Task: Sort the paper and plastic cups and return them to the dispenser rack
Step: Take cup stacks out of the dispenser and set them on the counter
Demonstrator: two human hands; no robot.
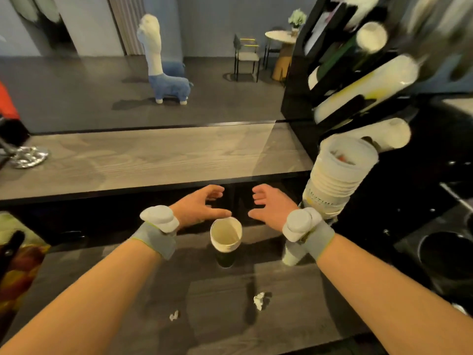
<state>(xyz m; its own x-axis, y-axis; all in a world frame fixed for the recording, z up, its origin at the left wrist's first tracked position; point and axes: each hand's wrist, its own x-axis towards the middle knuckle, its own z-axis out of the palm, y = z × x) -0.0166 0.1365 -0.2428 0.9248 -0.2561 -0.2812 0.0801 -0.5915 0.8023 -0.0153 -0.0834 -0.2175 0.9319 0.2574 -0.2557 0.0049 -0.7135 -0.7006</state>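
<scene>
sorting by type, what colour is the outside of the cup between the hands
The cup is dark green outside, cream inside; head view.

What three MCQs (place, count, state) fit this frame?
1. The dispenser rack stands: A far left; B upper right; C on the floor by the chair.
2. Crumpled scraps on the near counter: A none; B two; C five.
3. The left hand and right hand are: A open, empty; B both gripping a cup; C fists.
Key: 1 B, the black rack fills the upper right. 2 B, one lies right, another left. 3 A, fingers spread, holding nothing.
</scene>
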